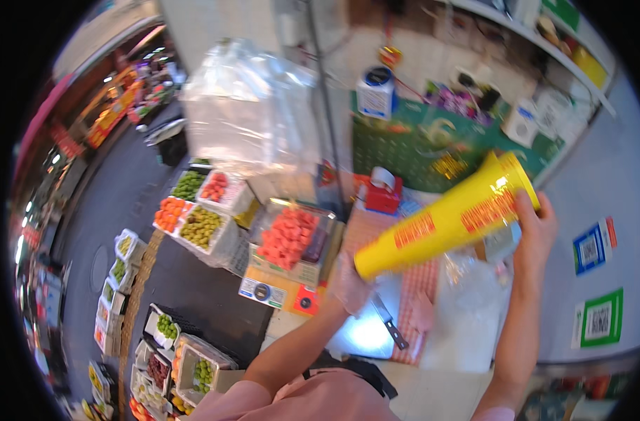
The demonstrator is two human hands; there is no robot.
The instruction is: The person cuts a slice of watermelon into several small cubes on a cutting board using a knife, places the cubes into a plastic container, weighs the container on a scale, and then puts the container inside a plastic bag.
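A long yellow plastic roll or sleeve (441,223) with red printing lies slantwise across both hands, above the counter. My left hand (351,287), in what looks like a thin clear glove, grips its lower left end. My right hand (535,216) holds the wider upper right end, fingers partly hidden by it. Below the roll, a knife with a black handle (393,329) rests on a shiny, light cutting surface (364,337). Beside the knife runs a red checked cloth (417,316), with a crumpled pink piece on it.
Cubed red fruit (288,237) fills a tray at the counter's left. Clear plastic bags (251,116) hang behind it. A red box (384,194) with a white roll stands at the back. Fruit boxes (206,229) lie further left, and a shelf (541,39) juts out at upper right.
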